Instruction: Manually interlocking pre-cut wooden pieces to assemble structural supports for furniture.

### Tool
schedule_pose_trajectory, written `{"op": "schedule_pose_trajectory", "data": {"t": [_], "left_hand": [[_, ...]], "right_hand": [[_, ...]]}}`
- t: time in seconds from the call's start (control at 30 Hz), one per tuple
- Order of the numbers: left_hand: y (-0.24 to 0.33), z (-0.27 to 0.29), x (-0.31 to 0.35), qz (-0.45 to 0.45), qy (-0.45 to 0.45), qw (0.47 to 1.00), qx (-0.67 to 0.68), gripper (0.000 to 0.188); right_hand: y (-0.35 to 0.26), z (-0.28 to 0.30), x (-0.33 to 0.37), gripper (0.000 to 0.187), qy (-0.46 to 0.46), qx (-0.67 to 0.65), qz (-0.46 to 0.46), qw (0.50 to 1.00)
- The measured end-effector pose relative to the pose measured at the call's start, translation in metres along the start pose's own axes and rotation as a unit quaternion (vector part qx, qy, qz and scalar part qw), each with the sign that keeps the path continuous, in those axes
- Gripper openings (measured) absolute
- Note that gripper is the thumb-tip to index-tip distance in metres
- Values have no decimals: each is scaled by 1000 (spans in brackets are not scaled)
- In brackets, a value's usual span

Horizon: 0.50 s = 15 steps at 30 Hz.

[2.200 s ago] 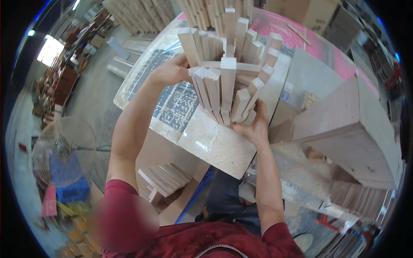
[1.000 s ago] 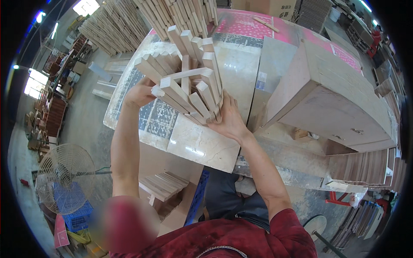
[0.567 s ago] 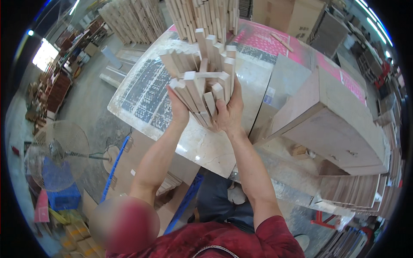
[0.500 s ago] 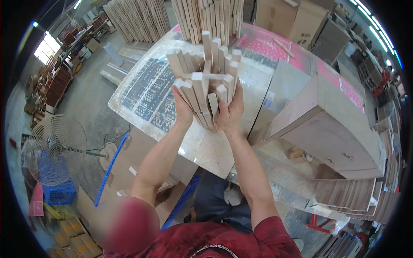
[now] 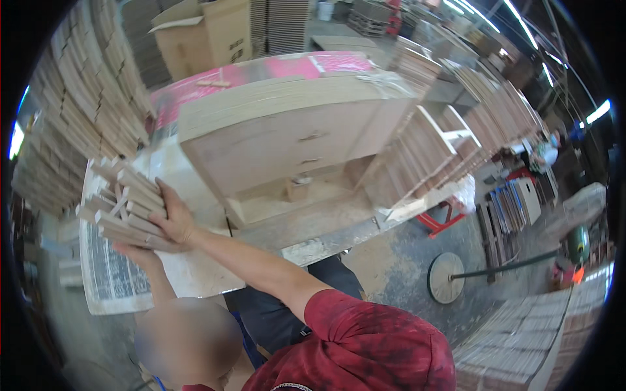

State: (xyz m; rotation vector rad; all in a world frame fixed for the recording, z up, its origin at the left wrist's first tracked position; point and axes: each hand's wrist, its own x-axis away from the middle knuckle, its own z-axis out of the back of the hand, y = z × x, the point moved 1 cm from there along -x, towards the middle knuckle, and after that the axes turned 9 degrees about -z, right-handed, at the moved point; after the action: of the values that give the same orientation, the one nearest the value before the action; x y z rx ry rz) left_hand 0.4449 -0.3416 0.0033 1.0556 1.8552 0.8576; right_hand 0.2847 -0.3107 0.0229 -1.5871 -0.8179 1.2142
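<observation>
A bundle of pale wooden sticks (image 5: 127, 208) stands at the left of the worktable (image 5: 195, 270), gripped between both hands. My right hand (image 5: 175, 215) presses on its right side, fingers bent round the sticks. From below and to the left, my left hand (image 5: 140, 254) holds the other side, its fingers partly hidden by the wood. The sticks' ends are uneven, and a few lie crosswise among the upright ones. Right of the bundle is a large wooden cabinet box (image 5: 274, 140) with an open compartment, where a small block (image 5: 298, 189) sits.
Tall stacks of wooden strips (image 5: 91, 85) rise at the far left. A cardboard box (image 5: 205, 39) stands behind the table's pink covering (image 5: 274, 67). Stacked panels (image 5: 417, 153) sit right of the cabinet, above a red stool (image 5: 438, 223). A round stand base (image 5: 447, 278) rests on the floor.
The view has swung to the right, so the bundle and both hands now appear at the left and the cabinet in the middle. Both hands still hold the bundle.
</observation>
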Motion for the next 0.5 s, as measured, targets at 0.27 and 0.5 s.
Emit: {"op": "schedule_pose_trajectory", "data": {"t": [0.27, 0.5], "left_hand": [[-53, 7, 100, 83, 133, 982, -105, 98], [-9, 65, 138, 38, 205, 966, -156, 81]], "right_hand": [[-73, 134, 182, 75, -159, 149, 80, 973], [-275, 480, 261, 29, 200, 649, 151, 719]]}}
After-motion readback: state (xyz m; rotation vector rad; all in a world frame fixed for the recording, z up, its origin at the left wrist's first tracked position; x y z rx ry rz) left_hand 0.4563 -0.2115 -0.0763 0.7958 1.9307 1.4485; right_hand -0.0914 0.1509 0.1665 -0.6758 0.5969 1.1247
